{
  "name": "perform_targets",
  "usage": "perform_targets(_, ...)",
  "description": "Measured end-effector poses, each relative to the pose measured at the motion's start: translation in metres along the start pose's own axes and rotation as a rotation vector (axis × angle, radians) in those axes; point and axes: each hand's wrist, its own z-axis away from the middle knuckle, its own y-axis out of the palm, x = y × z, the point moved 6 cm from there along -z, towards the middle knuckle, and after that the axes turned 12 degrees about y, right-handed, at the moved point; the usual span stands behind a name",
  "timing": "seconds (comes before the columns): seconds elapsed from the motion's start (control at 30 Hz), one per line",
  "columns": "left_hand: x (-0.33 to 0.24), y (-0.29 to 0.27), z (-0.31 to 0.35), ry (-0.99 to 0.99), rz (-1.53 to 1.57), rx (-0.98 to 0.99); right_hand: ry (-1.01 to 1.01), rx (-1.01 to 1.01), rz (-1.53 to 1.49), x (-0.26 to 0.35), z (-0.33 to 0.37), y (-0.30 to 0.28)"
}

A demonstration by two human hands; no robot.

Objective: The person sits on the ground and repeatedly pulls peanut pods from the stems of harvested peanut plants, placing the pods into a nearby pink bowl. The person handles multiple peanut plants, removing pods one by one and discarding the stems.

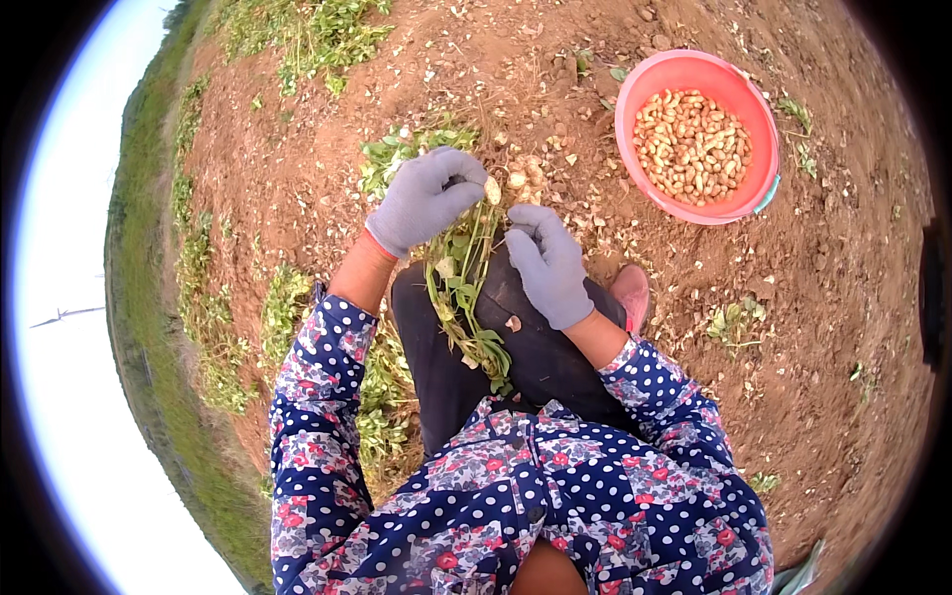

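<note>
A slim gap parts my left hand, pinching a pale pod, from my curled right hand, grip unclear. The peanut plant runs far to near over my lap, leafy end toward me. Open soil spreads right to the bucket.

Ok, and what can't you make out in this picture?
Head view: bottom of the pink bucket, hidden by the peanuts.
Head view: anything in the right hand's grip, too small to tell.
Head view: dark object at far right, cut off by the picture's round edge.
Head view: thin shape at far left, too small, amid glare.
</note>
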Motion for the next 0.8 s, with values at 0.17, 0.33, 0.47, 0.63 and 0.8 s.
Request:
perform_targets(0.17, -0.005, 0.008, -0.001, -0.016, 0.026, 0.004, -0.002, -0.016, 0.178, 0.027, -0.020, 0.009)
perform_targets(0.33, -0.001, 0.010, 0.002, 0.024, -0.024, -0.024, 0.029, -0.010, 0.074, 0.015, -0.040, 0.008)
perform_targets(0.47, 0.006, 0.012, 0.007, -0.043, 0.135, -0.072, 0.041, 0.016, 0.011, 0.012, -0.037, 0.006)
perform_targets(0.63, 0.012, 0.016, 0.012, -0.073, 0.200, -0.121, -0.026, -0.023, 0.055, 0.014, -0.029, 0.016)
perform_targets(0.8, -0.005, 0.016, 0.004, 0.018, -0.018, -0.135, -0.264, -0.192, 0.256, 0.036, -0.033, 0.005)
